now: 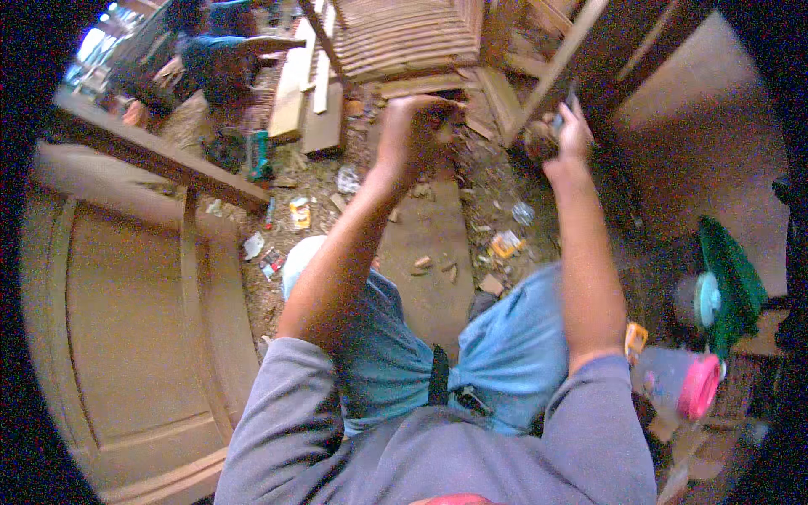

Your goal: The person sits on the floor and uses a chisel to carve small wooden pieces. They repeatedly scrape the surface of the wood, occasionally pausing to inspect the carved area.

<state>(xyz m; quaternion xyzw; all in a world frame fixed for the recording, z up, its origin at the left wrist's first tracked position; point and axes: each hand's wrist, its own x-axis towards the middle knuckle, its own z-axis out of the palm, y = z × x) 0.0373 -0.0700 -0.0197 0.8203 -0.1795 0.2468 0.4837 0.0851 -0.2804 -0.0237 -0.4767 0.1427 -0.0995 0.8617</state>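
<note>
My left hand [412,126] is raised ahead of my knees, above the littered floor. Its fingers curl inward, and shadow and blur hide what is in them, if anything. Farther right, my right hand [574,135] is closed around a slim tool [571,93] with a dark, narrow part sticking up past the fingers; its exact kind is too blurred to tell. Beside that hand is a rounded brown lump [541,139], and I cannot tell whether it belongs to the tool. Below my hands, a flat wooden board [429,240] lies between my legs with wood chips on it.
A panelled wooden piece [139,311] stands at the left. Wood strips [316,101] and a slatted panel [404,38] lie ahead. At right are a large brown panel [707,126], a green cloth [732,278] and a clear jar with a pink lid [700,385]. A person [219,55] is at the far left.
</note>
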